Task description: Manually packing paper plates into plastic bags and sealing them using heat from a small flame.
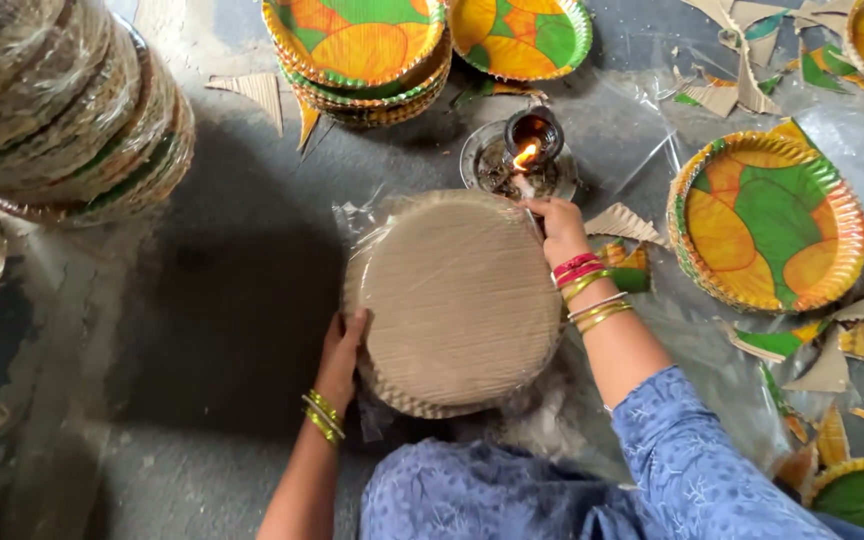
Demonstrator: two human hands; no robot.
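Wrapped plate stack is gripped by both hands; plastic by right fingers could melt through at flame.

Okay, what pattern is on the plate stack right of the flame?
Orange and green leaf shapes, head view.

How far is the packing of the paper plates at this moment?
Done: wrapped bundles lie stacked at the upper left. In hand: the left hand steadies a stack of plates in clear film, underside up, while the right hand holds its far edge close to the small flame lamp. Left: loose unwrapped plates and another pile lie around, with paper offcuts scattered.
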